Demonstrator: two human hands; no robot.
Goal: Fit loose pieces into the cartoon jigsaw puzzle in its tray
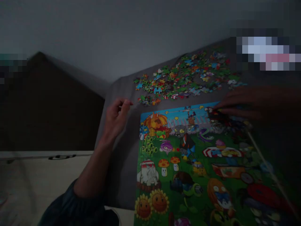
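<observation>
A large cartoon jigsaw picture (pixel 183 163) lies on a grey cloth, showing plants, zombies and mushrooms on green with a blue sky strip along its top. Beyond it spreads a loose heap of multicoloured puzzle pieces (pixel 185 77). My left hand (pixel 116 117) hangs above the cloth, left of the picture's top corner, with its fingers curled and nothing visible in them. My right hand (pixel 249 103) reaches in from the right, its fingertips on a dark patch (pixel 217 116) at the picture's top edge. The dim light hides whether it holds a piece.
The grey cloth (pixel 119 169) covers the surface under the picture and pieces. A dark brown panel (pixel 47 106) stands at the left, with a pale surface (pixel 39 179) below it. A thin pale strip (pixel 270 166) crosses the picture's right side. A grey wall rises behind.
</observation>
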